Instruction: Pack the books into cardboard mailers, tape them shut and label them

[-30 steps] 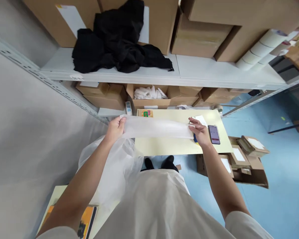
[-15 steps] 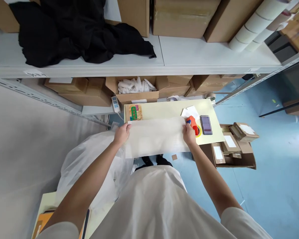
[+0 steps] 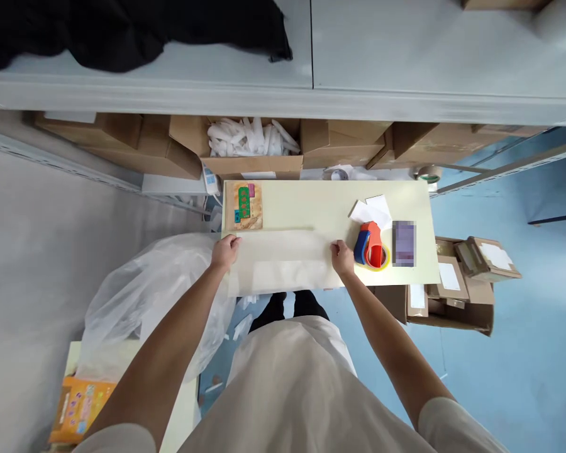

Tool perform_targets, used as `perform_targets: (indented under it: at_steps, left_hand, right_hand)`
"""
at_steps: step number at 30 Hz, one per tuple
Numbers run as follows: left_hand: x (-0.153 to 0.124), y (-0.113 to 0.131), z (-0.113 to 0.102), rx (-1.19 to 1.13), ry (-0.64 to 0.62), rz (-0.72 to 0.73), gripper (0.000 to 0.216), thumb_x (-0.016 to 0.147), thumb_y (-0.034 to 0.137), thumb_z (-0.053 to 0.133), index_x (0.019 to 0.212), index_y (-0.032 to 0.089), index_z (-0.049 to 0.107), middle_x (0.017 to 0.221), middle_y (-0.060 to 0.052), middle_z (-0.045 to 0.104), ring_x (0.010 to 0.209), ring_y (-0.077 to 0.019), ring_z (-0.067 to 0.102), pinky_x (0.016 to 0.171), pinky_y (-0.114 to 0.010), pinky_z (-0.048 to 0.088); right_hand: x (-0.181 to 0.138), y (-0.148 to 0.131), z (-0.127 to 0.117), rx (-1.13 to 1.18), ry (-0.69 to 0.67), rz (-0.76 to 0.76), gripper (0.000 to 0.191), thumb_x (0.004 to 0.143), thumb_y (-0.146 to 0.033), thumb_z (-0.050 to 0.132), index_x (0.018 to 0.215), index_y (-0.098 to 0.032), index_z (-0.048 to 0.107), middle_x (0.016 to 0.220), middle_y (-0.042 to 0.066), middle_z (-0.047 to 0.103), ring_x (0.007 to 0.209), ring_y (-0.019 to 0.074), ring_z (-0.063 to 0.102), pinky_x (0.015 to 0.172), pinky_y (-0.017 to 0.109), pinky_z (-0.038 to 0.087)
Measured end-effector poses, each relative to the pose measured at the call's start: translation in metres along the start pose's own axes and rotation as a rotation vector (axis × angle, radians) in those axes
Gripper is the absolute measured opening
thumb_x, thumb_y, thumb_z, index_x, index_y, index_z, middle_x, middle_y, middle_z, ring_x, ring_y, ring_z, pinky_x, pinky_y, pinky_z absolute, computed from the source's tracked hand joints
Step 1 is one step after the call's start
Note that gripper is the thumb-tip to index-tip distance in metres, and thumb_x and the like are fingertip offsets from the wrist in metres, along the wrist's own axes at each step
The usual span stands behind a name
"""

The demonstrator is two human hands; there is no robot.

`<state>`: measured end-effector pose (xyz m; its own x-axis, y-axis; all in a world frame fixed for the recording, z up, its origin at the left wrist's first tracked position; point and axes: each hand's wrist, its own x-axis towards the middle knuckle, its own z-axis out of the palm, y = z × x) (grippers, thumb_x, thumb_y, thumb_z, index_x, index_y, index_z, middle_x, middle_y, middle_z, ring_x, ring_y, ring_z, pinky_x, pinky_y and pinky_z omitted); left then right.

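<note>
A thin white sheet (image 3: 283, 258) of wrapping material lies stretched along the near edge of the pale table (image 3: 306, 198), its lower part at the table's front. My left hand (image 3: 225, 251) is closed on its left far corner, and my right hand (image 3: 342, 258) pinches the right end. To the right of my right hand stands a red and blue tape dispenser (image 3: 368, 242) with a yellow-edged roll. White paper cards (image 3: 378, 212) lie behind it, and a blurred purple stack (image 3: 404, 243) is farther right. A brown printed packet (image 3: 244, 206) rests at the table's far left.
Under the shelf (image 3: 264, 100), an open carton (image 3: 252, 165) holds white rolled pieces. A clear plastic bag (image 3: 165, 283) bulges at the left. To the right, a carton (image 3: 453, 321) on the floor holds small boxes. Black cloth (image 3: 122, 38) lies on the shelf.
The head view has tipped downward and nearer the table. Both hands have brought the sheet down to the tabletop, and my right hand has moved left, away from the tape dispenser.
</note>
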<state>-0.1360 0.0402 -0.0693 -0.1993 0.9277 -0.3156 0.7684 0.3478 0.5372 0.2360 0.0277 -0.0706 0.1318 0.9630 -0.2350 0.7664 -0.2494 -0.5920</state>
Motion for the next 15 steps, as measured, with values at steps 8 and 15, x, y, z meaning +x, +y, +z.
perform_targets:
  at_steps: [8,15]
  left_hand:
    - [-0.057,0.041,0.036,0.244,0.13,0.278,0.061,0.086,0.042,0.043,0.136,0.008,0.039,0.148,-0.023,0.029,0.138,-0.034,0.023,0.109,-0.049,0.022]
    - [-0.093,0.034,0.082,0.469,-0.193,0.342,0.07,0.085,0.05,0.045,0.143,0.012,0.032,0.153,-0.022,0.014,0.14,-0.04,0.013,0.109,-0.056,0.016]
  right_hand:
    - [-0.02,-0.001,0.013,-0.108,0.112,-0.236,0.066,0.09,-0.038,0.034,0.146,-0.007,0.016,0.145,0.025,0.028,0.137,0.0326,0.025,0.104,0.054,0.03]
    - [-0.039,0.004,0.034,-0.36,-0.33,-0.372,0.078,0.088,-0.048,0.044,0.146,-0.004,0.018,0.153,0.024,0.011,0.142,0.0357,0.006,0.11,0.053,0.019]
